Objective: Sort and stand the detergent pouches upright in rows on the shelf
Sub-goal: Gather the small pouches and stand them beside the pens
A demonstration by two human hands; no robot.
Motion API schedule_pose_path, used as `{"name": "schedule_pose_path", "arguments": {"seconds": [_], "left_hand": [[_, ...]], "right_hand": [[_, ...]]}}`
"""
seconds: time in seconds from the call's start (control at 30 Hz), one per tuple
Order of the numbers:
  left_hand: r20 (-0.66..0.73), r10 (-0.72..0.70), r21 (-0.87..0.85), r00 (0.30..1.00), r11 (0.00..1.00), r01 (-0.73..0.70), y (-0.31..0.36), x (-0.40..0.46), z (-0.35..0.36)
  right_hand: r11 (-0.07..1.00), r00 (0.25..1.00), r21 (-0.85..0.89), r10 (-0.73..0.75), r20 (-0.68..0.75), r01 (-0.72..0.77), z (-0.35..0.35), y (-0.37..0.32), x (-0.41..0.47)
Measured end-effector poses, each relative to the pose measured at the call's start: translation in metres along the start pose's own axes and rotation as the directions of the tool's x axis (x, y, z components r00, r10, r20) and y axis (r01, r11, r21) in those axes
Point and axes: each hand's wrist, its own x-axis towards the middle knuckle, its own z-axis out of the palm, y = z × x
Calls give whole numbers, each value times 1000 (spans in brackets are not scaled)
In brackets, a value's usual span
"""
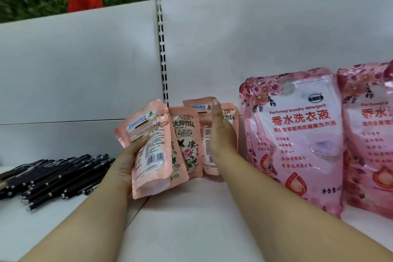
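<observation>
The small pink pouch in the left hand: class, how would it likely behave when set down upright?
The small pink pouch probably flops: its top bends over above the left hand. Its glossy film looks slippery. The bulging base suggests liquid, so it may tip unless leaned on neighbours.

Pens left on shelf, small pouches centre, apparently upright, large pouches right.

A small pink pouch, barcode side showing, tilts in the left hand. Three more small pouches stand upright on the shelf against the right hand. Two large pink pouches stand upright at right.
</observation>
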Motion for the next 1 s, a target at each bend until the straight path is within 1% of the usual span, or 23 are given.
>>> {"name": "schedule_pose_path", "arguments": {"seconds": [0.03, 0.07, 0.1, 0.17, 0.23, 0.27, 0.33, 0.37, 0.4, 0.43, 0.47, 0.53, 0.57, 0.6, 0.67, 0.7, 0.73, 0.8, 0.87, 0.93, 1.0], "left_hand": [[-43, -36, -32, 998, 999, 35, 0, -2, 5], [-19, -51, -58, 999, 997, 50, 0, 0, 6], [-14, -48, -51, 999, 998, 47, 0, -2, 8], [-37, -35, -56, 999, 998, 33, 0, -3, 10], [-55, -33, -82, 998, 996, 28, -2, -1, 10], [-54, -46, -85, 997, 996, 42, -1, -1, 11], [-59, -54, -83, 997, 995, 49, -1, -4, 13], [-68, -62, -90, 996, 994, 56, -1, -3, 13], [-75, -65, -98, 995, 994, 57, 0, -3, 14], [-80, -63, -99, 995, 994, 55, -1, -3, 13], [-81, -60, -102, 995, 993, 52, -1, -4, 13], [-49, -69, -121, 996, 991, 63, -1, -5, 14], [-40, -78, -119, 996, 990, 73, -1, -5, 14], [-45, -80, -121, 996, 990, 74, 0, -6, 15], [-63, -92, -118, 994, 989, 84, 2, -7, 16], [-46, -99, -103, 994, 990, 94, 2, -8, 18], [-24, -97, -94, 995, 991, 95, 3, -10, 20], [-4, -99, -83, 995, 992, 98, 2, -10, 20], [-12, -125, -56, 992, 991, 124, 2, -11, 21], [-39, -130, -52, 991, 990, 128, 2, -12, 22], [-55, -120, -53, 991, 992, 117, 1, -10, 23]], "right_hand": [[999, 999, -32, -11, -46, 9, 0, 1, 1], [996, 995, -84, -35, -90, 27, -1, 4, 4], [988, 988, -149, -69, -135, 48, -3, 10, 6], [962, 980, -268, -92, -174, 42, -7, 17, 8], [896, 979, -433, -162, -121, 95, -10, 17, 10], [834, 974, -531, -217, -66, 150, -10, 12, 6], [677, 936, -675, -347, 58, 293, -10, 0, 2], [623, 918, -705, -381, 105, 339, -8, -6, 0], [600, 908, -710, -398, 135, 369, -6, -12, -2], [607, 898, -689, -415, 149, 395, -3, -15, -5], [669, 893, -613, -423, 150, 420, 0, -18, -7], [833, 906, -358, -401, 139, 423, 4, -20, -10], [870, 912, -276, -381, 152, 409, 4, -21, -11], [884, 917, -251, -362, 169, 396, 4, -20, -11], [890, 931, -281, -323, 168, 359, 0, -17, -8], [895, 944, -304, -292, 151, 325, -2, -14, -6], [907, 961, -320, -245, 127, 273, -4, -9, -3], [947, 991, -293, -124, 50, 133, -9, -4, -1], [956, 999, -290, -48, -24, 39, -12, 0, 1], [948, 999, -318, 16, -51, -32, -12, 6, 4], [959, 993, -259, 115, -34, -120, -11, 8, 7]]}}
